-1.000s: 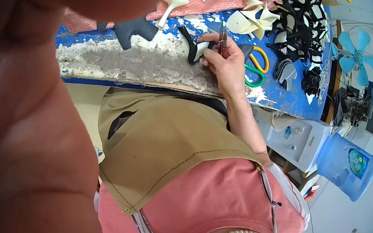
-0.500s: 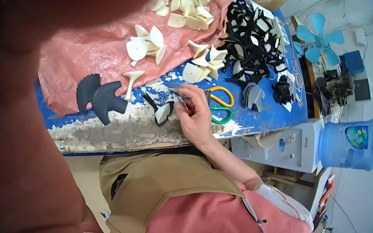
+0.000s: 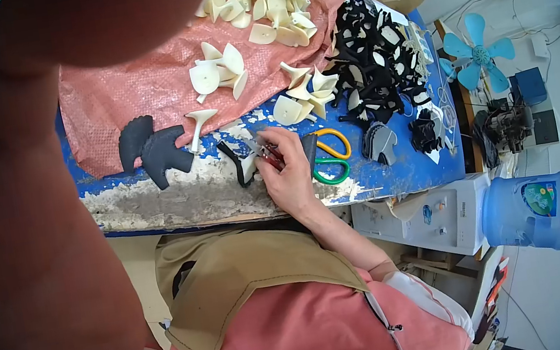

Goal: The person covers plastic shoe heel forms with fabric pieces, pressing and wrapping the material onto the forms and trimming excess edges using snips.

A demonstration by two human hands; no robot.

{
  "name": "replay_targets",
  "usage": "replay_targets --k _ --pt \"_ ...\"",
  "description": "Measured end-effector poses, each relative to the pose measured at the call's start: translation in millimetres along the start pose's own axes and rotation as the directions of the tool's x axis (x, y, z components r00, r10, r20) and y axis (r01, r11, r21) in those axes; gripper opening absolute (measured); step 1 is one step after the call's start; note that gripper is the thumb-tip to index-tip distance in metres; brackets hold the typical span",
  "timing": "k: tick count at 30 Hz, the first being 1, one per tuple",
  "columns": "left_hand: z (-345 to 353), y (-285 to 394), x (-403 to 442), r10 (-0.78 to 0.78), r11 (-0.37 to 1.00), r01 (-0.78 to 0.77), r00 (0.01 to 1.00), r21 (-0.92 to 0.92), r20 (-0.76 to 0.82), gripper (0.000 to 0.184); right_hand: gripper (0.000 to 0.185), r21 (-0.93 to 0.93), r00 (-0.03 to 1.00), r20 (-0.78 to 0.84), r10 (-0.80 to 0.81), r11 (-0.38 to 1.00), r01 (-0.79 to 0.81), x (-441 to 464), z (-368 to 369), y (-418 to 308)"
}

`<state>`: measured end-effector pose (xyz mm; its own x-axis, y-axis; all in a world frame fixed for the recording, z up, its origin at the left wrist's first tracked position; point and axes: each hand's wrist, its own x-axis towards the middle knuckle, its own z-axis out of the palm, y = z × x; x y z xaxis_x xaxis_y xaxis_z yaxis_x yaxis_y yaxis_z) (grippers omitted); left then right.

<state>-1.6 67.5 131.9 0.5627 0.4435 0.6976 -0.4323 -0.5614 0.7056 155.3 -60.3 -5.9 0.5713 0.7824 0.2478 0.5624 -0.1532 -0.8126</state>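
Note:
My right hand [image 3: 288,174] is closed around a small tool [image 3: 270,156] with a red handle and a metal tip pointing away to the left. Close by its fingertips, a white shoe heel [image 3: 250,166] with black covering [image 3: 233,162] lies on the table; contact cannot be made out. My left hand [image 3: 105,20] looms large and blurred against the camera, its fingers not readable. Scissors [image 3: 332,156] with one orange and one green handle lie right of my right hand. Left of it are a bare white heel [image 3: 201,129] and dark cut pieces [image 3: 164,152].
A pink woven sack [image 3: 122,90] bears many white heels [image 3: 277,12]. Black-covered heels [image 3: 371,60] are heaped at the right of the worn blue table [image 3: 396,176]. Beyond stand a water dispenser [image 3: 417,220] with a blue bottle [image 3: 528,214] and a fan [image 3: 481,56].
My right hand has shifted slightly left with the red-handled tool, nearer the black-covered heel, and now hides part of it. My left hand has moved slightly left across the top of the view.

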Motion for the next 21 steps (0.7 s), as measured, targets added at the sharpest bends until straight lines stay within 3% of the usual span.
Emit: replay_targets --k 4,11,15,17,19,21 --pt "1 11 -11 0.022 0.999 -0.022 1.000 -0.030 -0.012 0.043 0.040 0.016 1.000 -0.020 -0.016 1.000 0.016 2 -2 6" --pt "3 24 -21 0.041 0.995 -0.043 0.999 -0.086 -0.032 0.044 0.034 0.133 0.989 0.029 0.142 0.981 -0.144 5 -10 6" --pt "2 20 -19 0.006 0.984 -0.032 0.990 -0.177 -0.144 0.045 0.032 0.205 0.978 0.047 0.204 0.956 -0.209 6 -15 6" --pt "-3 12 -19 -0.130 0.973 0.074 0.958 -0.219 -0.257 0.045 0.030 0.259 0.965 0.070 0.254 0.929 -0.264 6 -15 7" --pt "3 -8 -29 -0.347 0.931 0.290 0.894 -0.223 -0.284 0.046 0.029 0.260 0.955 0.082 0.284 0.919 -0.295 6 -15 9" --pt "14 -32 -55 -0.550 0.834 0.549 0.824 -0.049 -0.135 0.041 0.027 0.240 0.944 0.108 0.311 0.913 -0.328 8 -15 12"
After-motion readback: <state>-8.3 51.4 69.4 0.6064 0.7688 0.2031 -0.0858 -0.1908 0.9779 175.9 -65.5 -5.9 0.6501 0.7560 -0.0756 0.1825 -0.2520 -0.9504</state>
